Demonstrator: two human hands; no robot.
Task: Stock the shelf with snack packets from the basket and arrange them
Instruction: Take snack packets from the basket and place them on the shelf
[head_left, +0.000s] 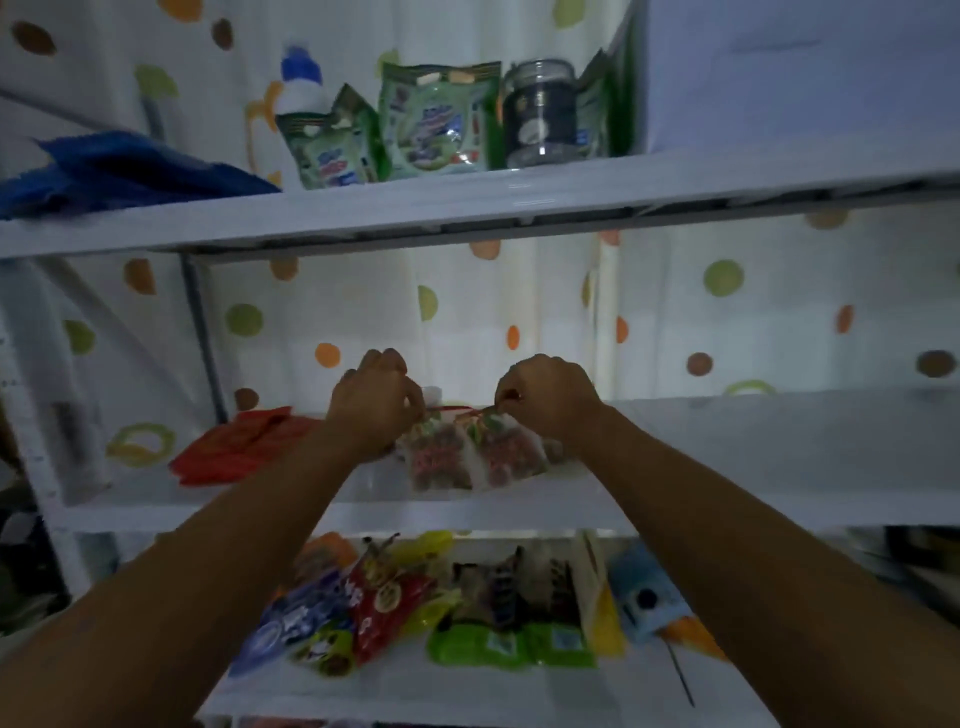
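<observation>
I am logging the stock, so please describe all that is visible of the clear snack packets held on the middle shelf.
The clear snack packets look like two see-through plastic bags, side by side, with reddish-brown pieces inside and green-and-red top strips. They rest near the front of the white middle shelf. The left hand pinches the left top, the right hand the right top.

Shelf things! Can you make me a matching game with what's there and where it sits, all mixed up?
Things:
1. blue cloth
2. glass jar
3. clear snack packets
4. lime-green packet

Places:
A. lower shelf
B. top shelf, left end
C. middle shelf, pinched by left hand and right hand
D. top shelf, right part

Pairs: 1-B, 2-D, 3-C, 4-A
</observation>
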